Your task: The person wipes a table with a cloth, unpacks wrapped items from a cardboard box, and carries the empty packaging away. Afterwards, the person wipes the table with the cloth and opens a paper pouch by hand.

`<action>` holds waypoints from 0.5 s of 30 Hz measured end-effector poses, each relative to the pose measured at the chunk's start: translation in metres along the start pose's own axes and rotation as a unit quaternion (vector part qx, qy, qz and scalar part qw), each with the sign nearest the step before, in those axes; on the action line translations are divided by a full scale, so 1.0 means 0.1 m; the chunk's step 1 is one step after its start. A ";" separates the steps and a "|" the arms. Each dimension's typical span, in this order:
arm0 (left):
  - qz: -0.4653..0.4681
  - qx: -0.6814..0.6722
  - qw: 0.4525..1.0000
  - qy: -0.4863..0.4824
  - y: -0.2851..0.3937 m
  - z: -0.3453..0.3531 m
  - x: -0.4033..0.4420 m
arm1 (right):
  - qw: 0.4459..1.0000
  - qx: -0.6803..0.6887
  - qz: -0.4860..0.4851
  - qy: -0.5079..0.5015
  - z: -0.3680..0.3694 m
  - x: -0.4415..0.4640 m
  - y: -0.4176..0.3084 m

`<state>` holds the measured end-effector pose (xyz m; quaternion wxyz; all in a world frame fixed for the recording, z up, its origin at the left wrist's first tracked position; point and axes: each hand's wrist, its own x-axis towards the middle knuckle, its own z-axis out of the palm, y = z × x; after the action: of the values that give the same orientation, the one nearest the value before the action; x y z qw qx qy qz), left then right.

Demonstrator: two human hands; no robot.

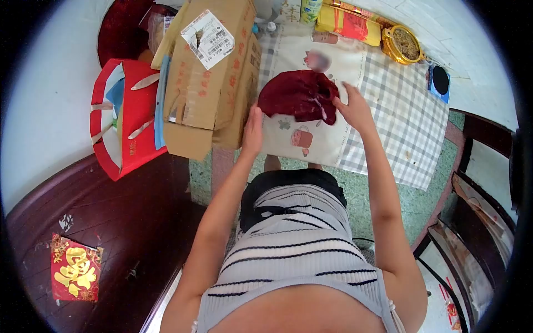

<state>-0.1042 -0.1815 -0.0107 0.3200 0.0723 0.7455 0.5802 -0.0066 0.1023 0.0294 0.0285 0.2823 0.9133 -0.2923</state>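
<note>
A dark red, shiny cloth item [291,99] lies bunched on the patterned table cover, gathered into folds at its right end. Whether it is a bag, a cap or a plain cloth I cannot tell. My left hand [253,132] is held upright by its left edge, fingers straight and the palm turned towards it. On the other side, my right hand [355,110] has its thumb at the gathered end and its index finger stretched apart from the thumb. Neither hand visibly grips the cloth.
Left of the cloth stand a large cardboard box [194,83] and a red gift bag [136,111]. Along the back are a yellow-and-red packet [348,25] and a gold bowl [392,45]. A blue box [432,86] sits near the table's right edge. Dark shelving [477,183] stands at the right.
</note>
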 end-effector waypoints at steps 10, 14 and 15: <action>0.037 0.084 0.995 0.028 0.08 0.27 0.04 | 0.980 -0.126 -0.145 0.059 0.85 0.15 -0.59; 0.031 0.148 0.988 0.033 0.06 0.27 0.23 | 0.963 -0.143 -0.223 0.051 0.99 0.06 -0.34; 0.034 0.158 0.986 0.027 0.07 0.27 0.24 | 0.963 -0.144 -0.221 0.051 0.93 -0.03 -0.24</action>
<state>-0.1097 -0.1461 -0.0167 0.2638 0.1315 0.8333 0.4677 -0.0276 0.0342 -0.0344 -0.0431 0.0811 0.9856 -0.1423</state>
